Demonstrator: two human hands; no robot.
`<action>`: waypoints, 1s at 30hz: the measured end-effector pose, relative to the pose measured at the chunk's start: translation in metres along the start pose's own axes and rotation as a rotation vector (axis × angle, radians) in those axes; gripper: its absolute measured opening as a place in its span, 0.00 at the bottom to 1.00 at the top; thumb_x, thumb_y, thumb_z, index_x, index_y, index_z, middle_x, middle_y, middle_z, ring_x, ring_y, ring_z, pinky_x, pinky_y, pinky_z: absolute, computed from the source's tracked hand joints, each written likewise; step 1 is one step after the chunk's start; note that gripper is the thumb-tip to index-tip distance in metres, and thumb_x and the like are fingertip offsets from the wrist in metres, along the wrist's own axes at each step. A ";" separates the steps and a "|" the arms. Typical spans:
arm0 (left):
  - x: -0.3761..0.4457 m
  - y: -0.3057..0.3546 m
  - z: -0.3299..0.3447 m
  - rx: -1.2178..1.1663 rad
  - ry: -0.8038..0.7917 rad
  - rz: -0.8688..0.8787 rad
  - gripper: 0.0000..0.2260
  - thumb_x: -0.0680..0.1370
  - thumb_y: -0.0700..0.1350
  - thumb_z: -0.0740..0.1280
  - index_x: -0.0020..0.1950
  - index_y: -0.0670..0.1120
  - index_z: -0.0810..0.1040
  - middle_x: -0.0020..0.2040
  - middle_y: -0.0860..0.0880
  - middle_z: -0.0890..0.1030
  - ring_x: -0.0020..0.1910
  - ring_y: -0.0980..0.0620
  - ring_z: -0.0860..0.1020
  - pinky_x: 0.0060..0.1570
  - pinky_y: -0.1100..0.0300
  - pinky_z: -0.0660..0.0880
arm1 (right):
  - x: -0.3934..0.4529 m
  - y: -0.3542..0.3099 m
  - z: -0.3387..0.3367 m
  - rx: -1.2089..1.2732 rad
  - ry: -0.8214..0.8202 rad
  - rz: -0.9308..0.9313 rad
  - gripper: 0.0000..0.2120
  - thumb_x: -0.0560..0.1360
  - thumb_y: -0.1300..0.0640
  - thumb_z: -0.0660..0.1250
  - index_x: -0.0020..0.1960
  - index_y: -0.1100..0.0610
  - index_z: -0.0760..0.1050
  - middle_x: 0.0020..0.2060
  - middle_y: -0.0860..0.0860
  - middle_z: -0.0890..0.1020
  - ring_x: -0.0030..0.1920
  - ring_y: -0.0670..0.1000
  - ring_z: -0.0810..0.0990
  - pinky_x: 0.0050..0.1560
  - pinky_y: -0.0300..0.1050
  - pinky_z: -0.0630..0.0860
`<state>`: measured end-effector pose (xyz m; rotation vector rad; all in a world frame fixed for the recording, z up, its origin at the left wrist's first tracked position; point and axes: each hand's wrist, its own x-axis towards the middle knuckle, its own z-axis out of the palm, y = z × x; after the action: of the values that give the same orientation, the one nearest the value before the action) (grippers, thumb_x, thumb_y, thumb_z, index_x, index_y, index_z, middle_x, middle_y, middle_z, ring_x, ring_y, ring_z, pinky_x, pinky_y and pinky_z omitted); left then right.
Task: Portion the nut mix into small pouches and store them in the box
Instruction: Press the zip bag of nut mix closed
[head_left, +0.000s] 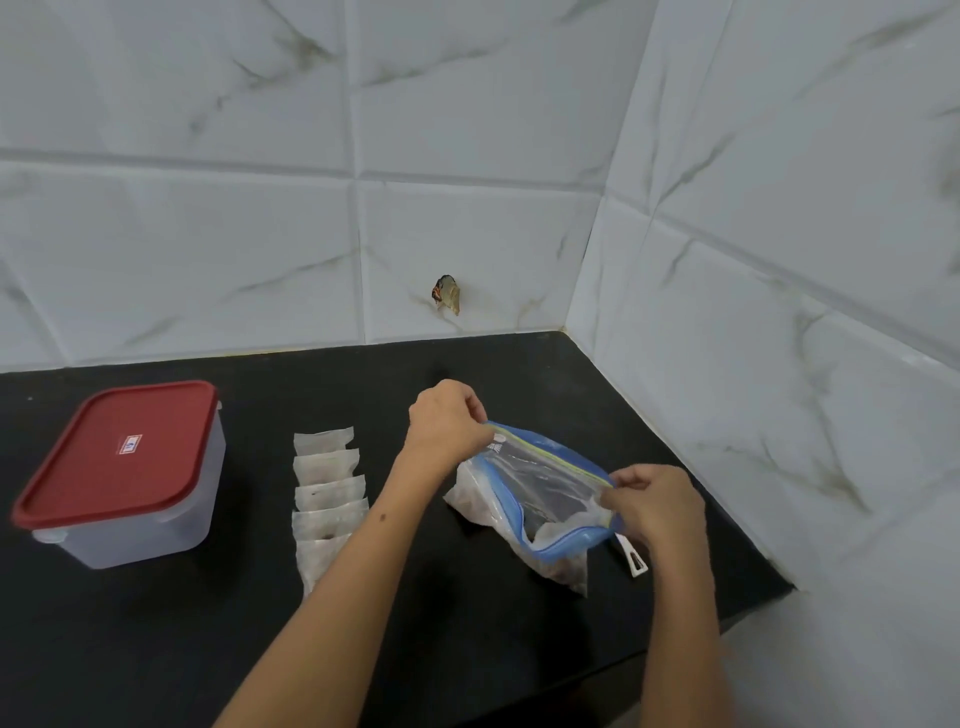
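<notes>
On the black surface (208, 649), both hands, left (447, 421) and right (657, 506), pinch the zip bag's (540, 488) mouth; its contents are murky. The left forearm hides the nearest pouches (327, 493).

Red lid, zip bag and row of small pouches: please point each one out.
red lid (117, 452), head view, middle of its top.
zip bag (545, 475), head view, clear upper panel.
row of small pouches (330, 491), head view, third pouch.

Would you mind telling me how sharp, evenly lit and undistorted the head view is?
Head view: wide-angle bending curves the wall tiles and counter edge; lighting soft and even, no hard shadows; the dark counter swallows detail; the pouches look soft; the zip bag shows slight glare.
</notes>
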<state>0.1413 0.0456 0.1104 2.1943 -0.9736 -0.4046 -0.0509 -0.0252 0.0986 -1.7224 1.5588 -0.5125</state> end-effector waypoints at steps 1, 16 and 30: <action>0.000 -0.001 -0.002 -0.084 -0.023 -0.022 0.05 0.71 0.37 0.70 0.39 0.46 0.78 0.39 0.49 0.80 0.38 0.53 0.79 0.35 0.64 0.73 | 0.000 0.001 -0.004 0.120 -0.072 0.072 0.05 0.70 0.62 0.73 0.44 0.59 0.79 0.40 0.56 0.80 0.39 0.54 0.79 0.39 0.48 0.80; -0.011 -0.023 -0.023 -0.656 -0.111 -0.224 0.08 0.69 0.32 0.75 0.38 0.41 0.77 0.33 0.46 0.77 0.27 0.55 0.74 0.25 0.67 0.74 | 0.001 0.000 0.001 0.429 -0.348 0.181 0.10 0.72 0.60 0.73 0.51 0.63 0.76 0.43 0.59 0.82 0.43 0.55 0.82 0.38 0.45 0.81; -0.017 -0.042 -0.020 -0.489 0.049 -0.106 0.07 0.71 0.31 0.69 0.40 0.43 0.79 0.30 0.47 0.77 0.25 0.57 0.75 0.31 0.65 0.75 | -0.010 -0.019 0.003 -0.130 0.210 -0.319 0.19 0.73 0.56 0.70 0.63 0.54 0.75 0.64 0.53 0.75 0.62 0.53 0.74 0.58 0.46 0.70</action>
<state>0.1628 0.0877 0.0953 1.8026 -0.6483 -0.5695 -0.0377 -0.0151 0.1130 -2.0888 1.4917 -0.7875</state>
